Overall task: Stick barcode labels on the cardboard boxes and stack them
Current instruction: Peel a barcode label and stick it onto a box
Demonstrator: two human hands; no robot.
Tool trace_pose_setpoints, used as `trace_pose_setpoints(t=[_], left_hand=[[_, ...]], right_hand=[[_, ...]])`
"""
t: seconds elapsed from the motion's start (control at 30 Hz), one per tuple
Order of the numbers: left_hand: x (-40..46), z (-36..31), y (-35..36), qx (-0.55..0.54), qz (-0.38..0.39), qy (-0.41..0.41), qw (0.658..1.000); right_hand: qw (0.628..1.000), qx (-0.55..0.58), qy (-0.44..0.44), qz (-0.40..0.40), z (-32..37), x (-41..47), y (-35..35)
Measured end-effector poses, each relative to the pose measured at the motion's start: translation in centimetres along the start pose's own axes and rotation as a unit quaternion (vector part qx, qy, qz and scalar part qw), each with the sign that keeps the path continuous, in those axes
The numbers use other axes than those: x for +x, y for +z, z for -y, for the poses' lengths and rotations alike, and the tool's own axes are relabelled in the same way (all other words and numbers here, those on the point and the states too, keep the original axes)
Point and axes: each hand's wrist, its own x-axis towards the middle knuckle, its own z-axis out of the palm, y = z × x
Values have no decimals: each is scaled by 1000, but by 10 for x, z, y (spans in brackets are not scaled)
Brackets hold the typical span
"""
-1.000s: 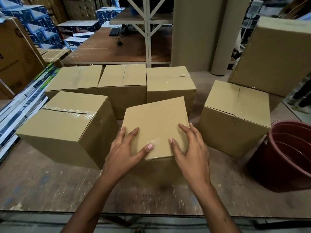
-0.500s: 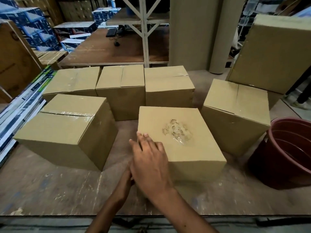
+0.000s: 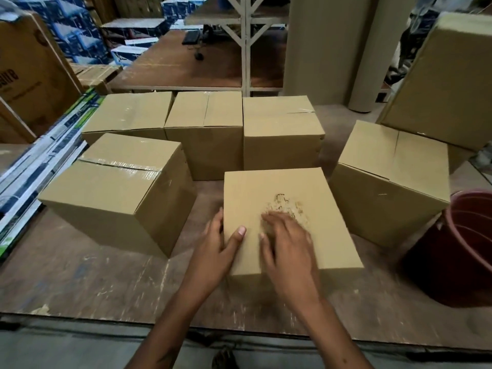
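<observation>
A plain cardboard box (image 3: 314,235) stands in front of me on the worn wooden table (image 3: 93,283), with a scuffed, torn patch (image 3: 288,203) on its top. My left hand (image 3: 215,249) grips the box's left edge, thumb on top and fingers down the side. My right hand (image 3: 288,241) lies palm down on the top with its fingertips at the scuffed patch; it is blurred. Several other sealed boxes surround it: one at the left (image 3: 117,187), a row of three behind (image 3: 210,129), one at the right (image 3: 391,179). No barcode label is visible.
A dark red plastic bucket (image 3: 458,251) sits at the table's right edge. A larger carton (image 3: 447,81) leans at the back right. Flat printed packs (image 3: 40,166) lie along the left. Brown paper rolls (image 3: 332,46) and a metal rack post stand behind.
The box was turned over and set flat, showing the scuffed face. My left hand came out from under the right and took the box's left edge; my right hand slid onto the top.
</observation>
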Motion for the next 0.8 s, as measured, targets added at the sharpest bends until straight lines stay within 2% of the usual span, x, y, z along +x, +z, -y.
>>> trace_pose_setpoints(t=[0.13, 0.2, 0.37, 0.47, 0.53, 0.6, 0.8], left_hand=[[-1, -13, 10, 143, -9, 45, 989], [0, -20, 14, 189, -6, 37, 981], [1, -24, 10, 208, 12, 12, 978], [0, -24, 8, 204, 11, 12, 979], [0, -25, 10, 201, -3, 16, 980], [0, -30, 18, 208, -18, 14, 978], [4, -41, 35, 241, -3, -3, 970]], right_hand=[[996, -88, -9, 23, -29, 2, -16], [995, -98, -13, 35, -42, 0, -24], [995, -95, -8, 41, -74, -4, -41], [986, -160, 53, -4, -93, -10, -53], [985, -144, 96, -20, -99, -11, -56], [987, -118, 107, -10, -97, -8, -52], [985, -139, 105, 6, -74, -6, -37]])
